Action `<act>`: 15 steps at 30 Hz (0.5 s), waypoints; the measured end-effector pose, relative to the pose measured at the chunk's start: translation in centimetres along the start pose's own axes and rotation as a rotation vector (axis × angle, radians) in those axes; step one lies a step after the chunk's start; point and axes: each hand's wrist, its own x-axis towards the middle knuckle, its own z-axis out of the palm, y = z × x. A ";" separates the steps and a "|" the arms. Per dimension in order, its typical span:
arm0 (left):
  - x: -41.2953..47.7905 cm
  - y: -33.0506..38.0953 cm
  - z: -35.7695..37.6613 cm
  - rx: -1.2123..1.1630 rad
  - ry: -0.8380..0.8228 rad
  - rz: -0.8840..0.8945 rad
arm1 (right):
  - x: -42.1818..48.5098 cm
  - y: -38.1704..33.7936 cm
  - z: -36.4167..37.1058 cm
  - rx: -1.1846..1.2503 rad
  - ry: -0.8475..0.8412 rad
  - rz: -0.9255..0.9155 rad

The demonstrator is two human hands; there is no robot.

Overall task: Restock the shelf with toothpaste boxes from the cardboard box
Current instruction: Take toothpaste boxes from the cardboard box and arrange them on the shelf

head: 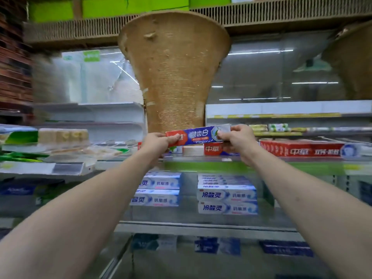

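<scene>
Both hands hold one toothpaste box (198, 135) level, just above the shelf (251, 165): left hand (159, 142) fingers pinch its red end, right hand (237, 137) fingers its other end. Red boxes (302, 151) sit right of it.

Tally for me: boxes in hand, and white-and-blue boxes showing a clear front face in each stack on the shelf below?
Red-and-blue cardboard toothpaste box, held by left hand and right hand: 1
White-and-blue toothpaste boxes, left stack: 2
White-and-blue toothpaste boxes, right stack: 2, blurred ones above uncounted
Total: 5
</scene>
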 end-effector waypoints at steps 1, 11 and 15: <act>0.3 0.4 0.7 0.070 -0.002 0.018 | 0.3 0.2 -1.1 -0.035 0.016 -0.007; 2.3 3.0 9.0 0.341 -0.103 0.024 | 3.3 1.9 -9.1 -0.638 0.152 -0.012; 2.8 2.9 11.2 0.471 -0.104 0.007 | 4.0 1.9 -9.6 -0.980 0.074 0.030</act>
